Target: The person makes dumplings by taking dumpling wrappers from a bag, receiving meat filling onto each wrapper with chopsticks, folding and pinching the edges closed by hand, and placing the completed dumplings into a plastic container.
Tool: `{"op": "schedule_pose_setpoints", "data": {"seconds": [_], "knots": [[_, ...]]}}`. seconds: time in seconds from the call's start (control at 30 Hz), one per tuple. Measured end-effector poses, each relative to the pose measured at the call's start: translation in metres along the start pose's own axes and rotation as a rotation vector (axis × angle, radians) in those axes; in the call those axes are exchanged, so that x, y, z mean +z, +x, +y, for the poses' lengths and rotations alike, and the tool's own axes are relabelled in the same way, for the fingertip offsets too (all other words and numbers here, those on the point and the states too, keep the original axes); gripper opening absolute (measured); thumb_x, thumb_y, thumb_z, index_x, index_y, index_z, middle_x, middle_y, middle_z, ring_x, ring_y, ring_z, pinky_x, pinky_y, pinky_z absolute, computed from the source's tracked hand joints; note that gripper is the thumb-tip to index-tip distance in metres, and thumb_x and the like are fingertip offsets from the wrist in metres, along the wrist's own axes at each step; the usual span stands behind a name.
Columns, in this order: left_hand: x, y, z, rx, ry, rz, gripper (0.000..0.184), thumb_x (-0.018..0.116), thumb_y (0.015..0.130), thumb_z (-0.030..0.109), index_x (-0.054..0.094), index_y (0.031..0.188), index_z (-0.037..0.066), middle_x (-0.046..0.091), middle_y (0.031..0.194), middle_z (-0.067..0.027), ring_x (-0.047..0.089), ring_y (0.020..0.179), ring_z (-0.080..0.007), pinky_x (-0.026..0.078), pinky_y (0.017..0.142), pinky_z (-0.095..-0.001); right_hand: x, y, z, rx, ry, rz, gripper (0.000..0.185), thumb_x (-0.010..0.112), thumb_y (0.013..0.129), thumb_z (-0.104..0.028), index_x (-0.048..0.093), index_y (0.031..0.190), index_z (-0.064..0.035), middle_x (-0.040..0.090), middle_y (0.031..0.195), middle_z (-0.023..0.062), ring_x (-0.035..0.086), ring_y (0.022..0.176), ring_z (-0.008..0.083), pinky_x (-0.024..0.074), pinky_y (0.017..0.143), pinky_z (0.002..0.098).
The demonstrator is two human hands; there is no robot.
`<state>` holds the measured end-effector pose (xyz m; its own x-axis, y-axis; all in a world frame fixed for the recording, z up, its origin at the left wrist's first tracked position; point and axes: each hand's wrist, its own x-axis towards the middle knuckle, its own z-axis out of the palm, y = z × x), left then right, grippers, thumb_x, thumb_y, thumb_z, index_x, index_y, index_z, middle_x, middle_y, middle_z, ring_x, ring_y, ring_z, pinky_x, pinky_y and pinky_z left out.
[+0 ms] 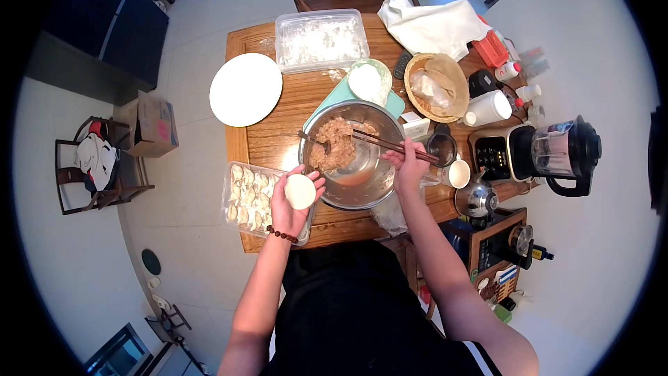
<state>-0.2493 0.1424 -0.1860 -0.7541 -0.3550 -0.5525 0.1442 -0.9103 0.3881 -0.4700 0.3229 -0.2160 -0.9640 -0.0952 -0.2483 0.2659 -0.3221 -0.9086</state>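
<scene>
On the palm of my left hand (288, 207) lies a round, pale dumpling wrapper (300, 191), with the fingers curled lightly at its edge. My right hand (410, 167) grips a pair of dark chopsticks (379, 142), their tips in the minced meat filling (335, 141). That filling sits in a wide metal bowl (371, 198), heaped toward its left and far side. A dark-handled utensil (314, 141) rests in the filling at the bowl's left rim. Beneath and beside my left hand is a plastic tray (226, 198) holding rows of folded dumplings (248, 195).
A white plate (245, 90) and a flour-dusted plastic box (321, 38) stand farther back. Beyond the bowl are a bowl of flour (367, 82) and a wicker basket (456, 106). A blender (562, 153), a kettle (476, 199) and a paper cup (459, 173) crowd the right.
</scene>
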Motion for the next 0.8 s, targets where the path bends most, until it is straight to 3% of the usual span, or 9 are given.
{"op": "schedule_pose_setpoints", "data": {"seconds": [0.17,0.8], "knots": [[0.019,0.006,-0.010,-0.031,-0.025,-0.041,0.056,0.037,0.108,0.045,0.050,0.138,-0.001,0.058,0.135,-0.0246,0.058,0.127,-0.0402,0.050,0.108,-0.0505,-0.003,-0.009,-0.031,-0.010,0.093,-0.063,0.020,0.057,0.105,-0.017,0.050,0.092,-0.0039,0.065,0.077,0.0124,0.068,0.062,0.0210,0.0630,0.057,0.0379],[0.031,0.025,-0.016,-0.076,-0.103,-0.056,0.060,0.036,0.108,0.047,0.053,0.133,-0.004,0.057,0.137,-0.0260,0.056,0.130,-0.0399,0.047,0.112,-0.0486,-0.004,-0.010,-0.054,0.018,0.111,-0.100,0.019,0.055,0.106,-0.016,0.050,0.090,-0.0057,0.065,0.075,0.0116,0.068,0.061,0.0203,0.0627,0.056,0.0378]]}}
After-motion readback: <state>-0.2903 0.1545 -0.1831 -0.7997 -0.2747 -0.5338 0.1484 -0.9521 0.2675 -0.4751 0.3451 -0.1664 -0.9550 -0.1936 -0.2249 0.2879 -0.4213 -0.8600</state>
